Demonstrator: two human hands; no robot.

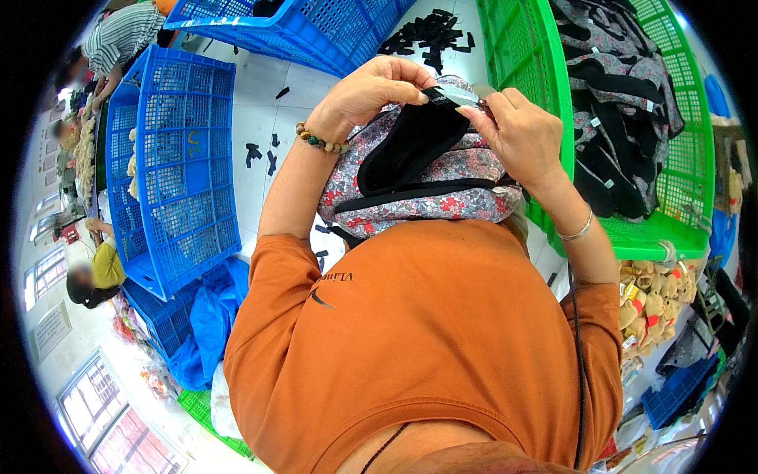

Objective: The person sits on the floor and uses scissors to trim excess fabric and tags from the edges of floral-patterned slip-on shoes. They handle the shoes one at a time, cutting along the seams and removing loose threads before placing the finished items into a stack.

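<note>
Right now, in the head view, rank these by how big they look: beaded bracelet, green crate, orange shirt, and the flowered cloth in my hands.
Largest: orange shirt, helped by being close to the camera
Next: green crate, cut off by the frame
Then: flowered cloth
Smallest: beaded bracelet

Pale tiled floor (259, 88), thin joint lines showing; white wall (85, 336) beyond floor's left edge, gridded windows (88, 393), pale rectangular notice (51, 330) between them; bright light
</note>
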